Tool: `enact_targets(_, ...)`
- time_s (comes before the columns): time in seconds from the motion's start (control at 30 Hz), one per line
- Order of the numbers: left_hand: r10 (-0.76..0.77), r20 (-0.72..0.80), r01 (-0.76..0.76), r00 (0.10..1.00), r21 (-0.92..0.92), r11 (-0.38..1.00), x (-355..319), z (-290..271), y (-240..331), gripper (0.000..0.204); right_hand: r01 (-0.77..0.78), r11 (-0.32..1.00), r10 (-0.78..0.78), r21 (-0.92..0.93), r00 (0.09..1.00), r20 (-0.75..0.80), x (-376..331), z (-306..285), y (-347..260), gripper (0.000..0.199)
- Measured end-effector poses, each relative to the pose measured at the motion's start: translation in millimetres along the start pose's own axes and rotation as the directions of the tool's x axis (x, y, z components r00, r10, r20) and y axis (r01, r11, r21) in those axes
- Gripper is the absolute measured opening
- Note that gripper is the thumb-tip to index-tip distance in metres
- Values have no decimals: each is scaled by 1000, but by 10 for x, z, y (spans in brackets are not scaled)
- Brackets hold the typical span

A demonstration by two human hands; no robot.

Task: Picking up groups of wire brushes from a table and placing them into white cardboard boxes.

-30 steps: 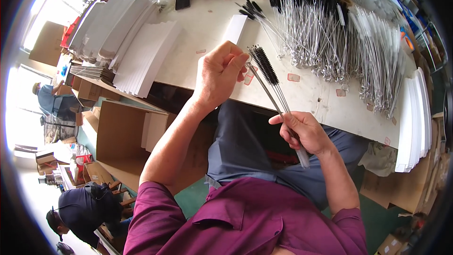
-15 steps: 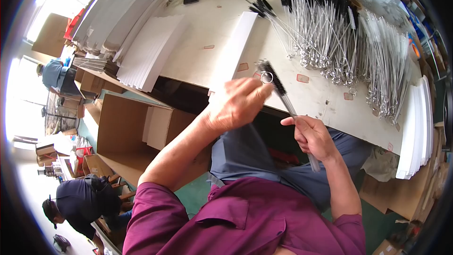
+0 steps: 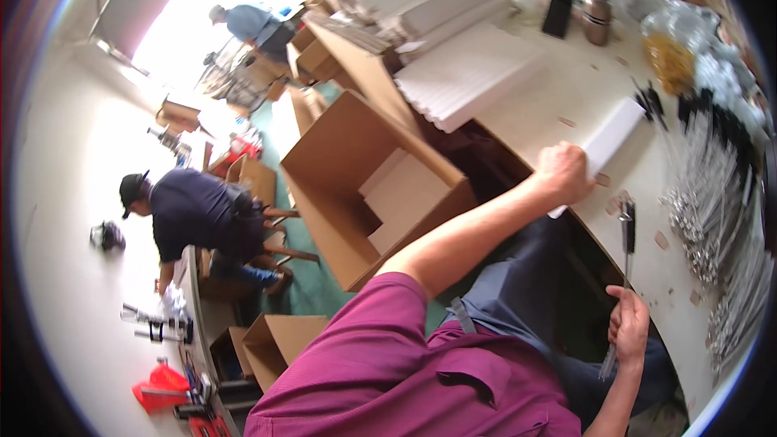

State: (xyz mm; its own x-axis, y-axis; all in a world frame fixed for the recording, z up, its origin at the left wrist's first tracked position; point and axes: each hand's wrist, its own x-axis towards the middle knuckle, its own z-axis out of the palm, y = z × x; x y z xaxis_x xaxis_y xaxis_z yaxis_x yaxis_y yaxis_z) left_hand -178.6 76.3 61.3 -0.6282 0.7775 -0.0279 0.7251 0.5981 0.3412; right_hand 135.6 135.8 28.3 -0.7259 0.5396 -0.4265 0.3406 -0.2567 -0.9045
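My right hand is closed around a few slim wire-handled brushes, held upright at the table's edge with their black bristles up and clear ends below the fist. My left hand is curled into a fist over the near part of a long, narrow white box. Whether its fingers touch the box or hold something small cannot be seen. At the right, many more black-bristled brushes with looped metal ends lie in a heap on the table.
A large open cardboard box stands left of the table. Stacked white cartons lie at its far end, near a phone, a metal flask and yellow bands. Two people work at the left.
The view has swung left, shifting the table rightward in the picture. My left hand has moved away from the brushes' bristle end; my right hand still holds them.
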Motion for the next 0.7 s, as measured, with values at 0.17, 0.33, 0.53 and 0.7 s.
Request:
enact_targets(0.17, -9, -88, -1, 996, -108, 994, -46, -66, -12, 51, -3, 999, 1, 52, 999, 39, 177, -62, 130, 44)
enact_targets(0.33, -140, -72, 91, 988, -464, 881, -220, -118, -222, 58, -7, 998, 4, 59, 999, 52, 272, -73, 116, 46)
enact_targets(0.53, -143, 275, 305, 951, -908, 286, -392, -137, -364, 53, 19, 999, -21, 26, 997, 76, 253, -8, 25, 48)
enact_targets(0.7, 73, 252, 260, 965, -955, -142, -570, -194, -259, 31, 55, 998, -53, -20, 994, 91, 159, 74, -69, 48)
